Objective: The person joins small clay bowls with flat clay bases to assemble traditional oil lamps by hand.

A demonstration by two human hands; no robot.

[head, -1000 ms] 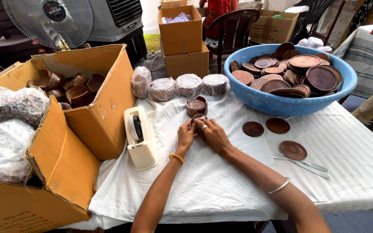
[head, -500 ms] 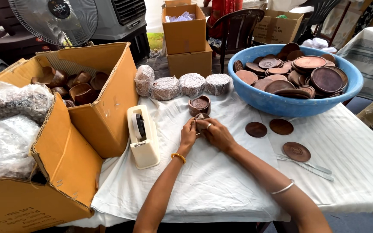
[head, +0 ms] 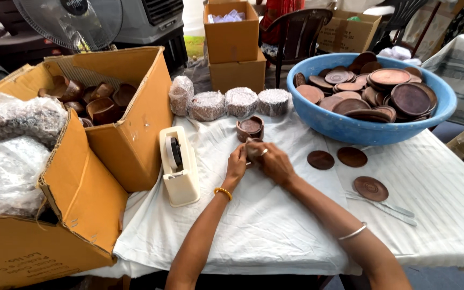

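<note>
Both of my hands meet at the middle of the white-clothed table (head: 275, 231). My left hand (head: 237, 162) and my right hand (head: 275, 161) together grip a small brown clay cup (head: 253, 146), mostly hidden by the fingers. Just behind it stands another brown clay cup (head: 250, 128), upright. A cream tape dispenser (head: 178, 164) stands left of my left hand. Three round brown clay lids (head: 320, 159) lie flat on the cloth to the right of my right hand.
A blue basin (head: 350, 128) full of brown clay lids sits at the right back. An open cardboard box (head: 130, 134) with clay cups stands at left, with plastic-wrapped bundles (head: 6, 156) beside it. Several wrapped stacks (head: 226, 103) lie at the back. A knife (head: 388, 207) lies right.
My hands stay on the small cup and shift their fingers only slightly. The view has moved a little; nothing else has moved.
</note>
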